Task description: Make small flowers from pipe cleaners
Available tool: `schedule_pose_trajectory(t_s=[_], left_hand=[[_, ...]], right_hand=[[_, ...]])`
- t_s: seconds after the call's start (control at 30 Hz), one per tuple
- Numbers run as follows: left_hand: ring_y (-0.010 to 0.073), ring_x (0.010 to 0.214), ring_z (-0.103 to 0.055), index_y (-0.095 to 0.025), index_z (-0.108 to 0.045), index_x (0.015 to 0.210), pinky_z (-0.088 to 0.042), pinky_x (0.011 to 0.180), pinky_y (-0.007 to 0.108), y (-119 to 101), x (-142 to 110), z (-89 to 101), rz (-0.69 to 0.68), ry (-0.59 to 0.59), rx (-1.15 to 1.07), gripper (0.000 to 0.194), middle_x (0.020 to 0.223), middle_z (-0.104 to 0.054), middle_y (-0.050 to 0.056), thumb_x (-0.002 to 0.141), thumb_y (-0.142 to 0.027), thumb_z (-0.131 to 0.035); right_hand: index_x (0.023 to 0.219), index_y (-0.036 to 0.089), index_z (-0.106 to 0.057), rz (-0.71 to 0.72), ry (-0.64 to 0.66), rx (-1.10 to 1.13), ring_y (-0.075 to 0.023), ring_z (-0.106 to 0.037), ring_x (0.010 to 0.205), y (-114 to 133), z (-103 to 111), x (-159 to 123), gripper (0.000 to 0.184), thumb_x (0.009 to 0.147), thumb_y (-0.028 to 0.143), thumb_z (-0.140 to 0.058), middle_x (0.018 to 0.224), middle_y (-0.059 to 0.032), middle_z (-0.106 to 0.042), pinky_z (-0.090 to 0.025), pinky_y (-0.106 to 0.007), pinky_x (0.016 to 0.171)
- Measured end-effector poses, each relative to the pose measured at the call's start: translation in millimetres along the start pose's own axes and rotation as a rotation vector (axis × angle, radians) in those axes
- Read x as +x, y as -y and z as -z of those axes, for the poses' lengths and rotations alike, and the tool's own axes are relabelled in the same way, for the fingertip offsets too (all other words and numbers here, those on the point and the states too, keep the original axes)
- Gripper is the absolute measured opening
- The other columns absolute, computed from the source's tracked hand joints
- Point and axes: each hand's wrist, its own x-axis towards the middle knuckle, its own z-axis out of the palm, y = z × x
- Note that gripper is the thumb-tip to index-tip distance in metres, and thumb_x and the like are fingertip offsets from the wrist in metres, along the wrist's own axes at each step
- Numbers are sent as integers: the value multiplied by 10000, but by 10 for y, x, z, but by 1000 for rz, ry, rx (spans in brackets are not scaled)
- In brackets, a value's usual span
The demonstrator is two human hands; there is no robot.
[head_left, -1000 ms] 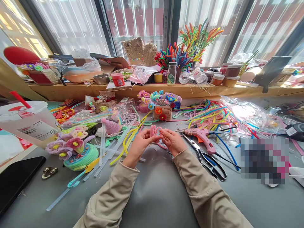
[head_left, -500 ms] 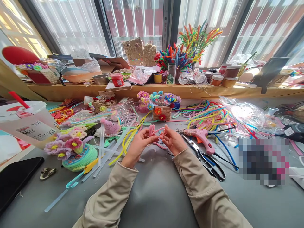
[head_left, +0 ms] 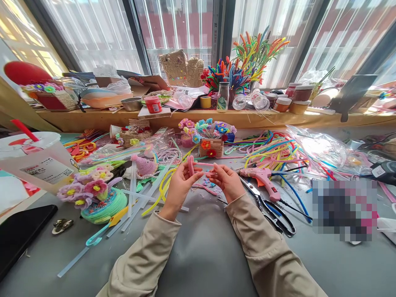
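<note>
A pink pipe cleaner (head_left: 204, 164) stretches between my two hands above the grey table. My left hand (head_left: 180, 185) pinches its looped end, and the folded loop (head_left: 191, 165) stands up over the thumb and fingers. My right hand (head_left: 225, 180) grips the straight end between thumb and fingertips. On the table just beyond and below my hands lies another pink piece (head_left: 206, 189) among small scraps. Black-handled scissors (head_left: 266, 206) and a pink glue gun (head_left: 261, 180) rest right beside my right hand.
Clear glue sticks (head_left: 133, 206) and yellow pipe cleaners (head_left: 163, 185) lie left. Flowers top a green yarn pot (head_left: 105, 204), near a drink cup (head_left: 34, 161) and black phone (head_left: 24, 235). A flower basket (head_left: 211, 147) stands ahead; a heap of coloured pipe cleaners (head_left: 278, 152) lies right.
My hands have moved slightly apart, so a longer straight stretch of the pink pipe cleaner shows between them. The loop in my left hand has shifted left.
</note>
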Motion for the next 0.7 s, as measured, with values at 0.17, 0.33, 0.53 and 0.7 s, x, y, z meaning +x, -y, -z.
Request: schedule_pose_trajectory(t_s=[0.17, 0.33, 0.53, 0.7], left_hand=[[132, 768, -548, -164, -473, 972, -442, 692, 260, -3, -1, 2, 23, -26, -65, 405, 787, -584, 8, 602, -228, -622], [116, 757, -543, -163, -474, 945, -441, 699, 247, -34, -10, 2, 34, -57, -138, 398, 765, -575, -9, 584, -199, -637], [98, 696, -540, -162, -471, 935, -449, 660, 231, -39, -16, -7, 32, -30, -124, 389, 735, -571, -18, 586, -193, -640], [102, 688, -536, -163, -482, 931, -453, 636, 231, -29, -15, 0, 20, -41, -134, 373, 721, -560, -19, 593, -195, -635]], right_hand=[[607, 146, -540, 9, 50, -12, -108, -607, 581, -1, -6, -9, 207, 585, 325, -642, 583, 17, -581, -481, -177, 529], [607, 148, -546, 11, 87, -24, -122, -605, 632, -1, -13, -24, 193, 600, 321, -630, 613, 16, -578, -480, -205, 560], [640, 167, -567, 60, 118, -57, -106, -570, 680, -3, 12, -13, 171, 633, 335, -598, 650, 18, -581, -455, -260, 671], [654, 179, -584, 68, 112, -131, -89, -539, 677, -8, 33, -1, 162, 641, 340, -588, 675, 19, -582, -423, -229, 664]])
